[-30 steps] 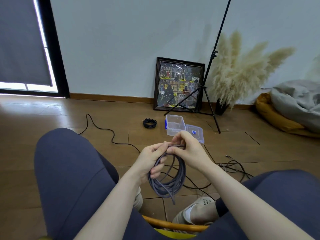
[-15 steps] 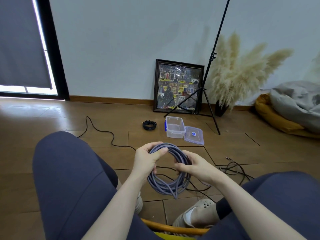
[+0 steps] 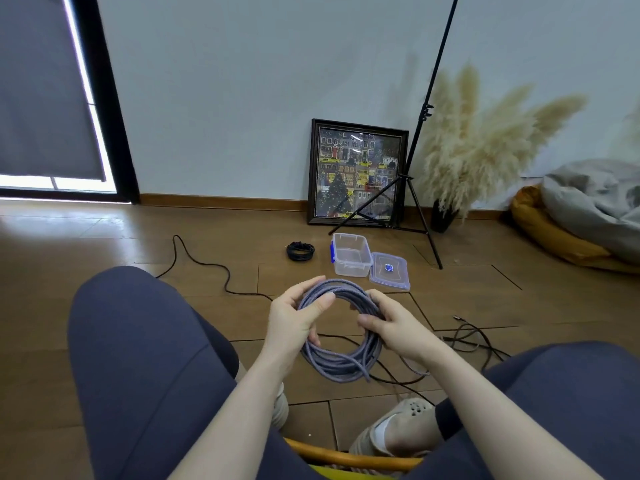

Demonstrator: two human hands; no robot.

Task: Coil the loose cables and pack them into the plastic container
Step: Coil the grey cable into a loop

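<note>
— So, where's the cable she's working on?

— Held up over the floor between the knees. It's a grey-lilac cable [image 3: 341, 358] with a woven-looking jacket, wound into a round coil of many turns, roughly upright and facing the person. One loose end pokes out of the bundle at about 5 o'clock.

— And the hands?

— Both are grasping it. The left hand [image 3: 294, 320] grips the coil at about 10 o'clock, thumb laid across the strands on the near side, fingers wrapped behind. The right hand [image 3: 391, 329] holds it at about 3 o'clock, fingers curled round the bundle.

— The box?

— A clear plastic container [image 3: 350, 254] with a blue latch on its left end sits open on the wooden floor [image 3: 104, 244], at 12 o'clock from the coil and well apart from it. I see nothing in it. Its lid [image 3: 389, 271], clear with a blue mark in the middle, lies flat, touching the container's right side.

— Other cables?

— A small black coil [image 3: 300, 251] lies just beside the container, at 9 o'clock from it. A long black cable [image 3: 204, 263] snakes loose across the floor at 10 o'clock from the hands, and a loose tangle of dark cable [image 3: 474, 341] lies at 3 o'clock, near the right knee.

— Behind all that?

— A framed picture [image 3: 358, 173] leans against the wall, with a black tripod stand [image 3: 412, 188] and a vase of pampas grass [image 3: 485, 143] to its right.
</note>
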